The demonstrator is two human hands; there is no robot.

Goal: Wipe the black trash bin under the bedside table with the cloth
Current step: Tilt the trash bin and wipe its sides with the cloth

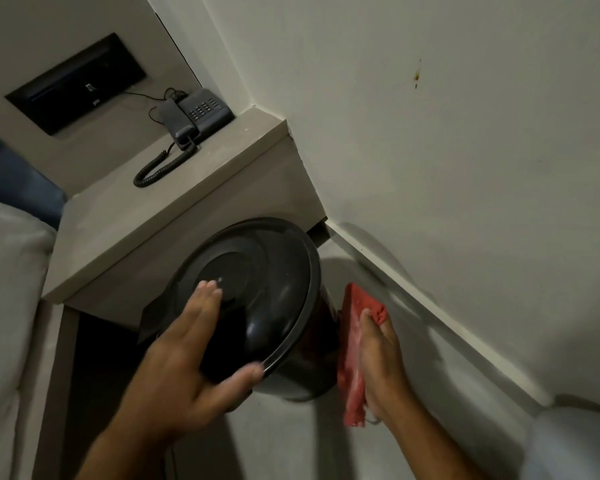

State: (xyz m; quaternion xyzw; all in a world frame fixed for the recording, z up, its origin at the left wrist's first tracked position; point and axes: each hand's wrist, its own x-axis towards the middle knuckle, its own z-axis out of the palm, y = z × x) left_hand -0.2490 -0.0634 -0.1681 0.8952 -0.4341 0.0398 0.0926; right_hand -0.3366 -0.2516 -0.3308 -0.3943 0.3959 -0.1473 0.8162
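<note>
The left hand [191,344] lies flat and spread on the round glossy lid of the black bin [257,306]; beside the bin, the right hand [378,355] grips a folded red cloth [352,341].

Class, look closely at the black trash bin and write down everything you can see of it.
The black trash bin is round, of what looks like glossy plastic, with a domed lid ringed by a raised rim. It sits tilted in front of the bedside table, near the wall. The left hand rests flat on the lid, thumb at the rim. The right hand presses a red cloth against its side.
</note>
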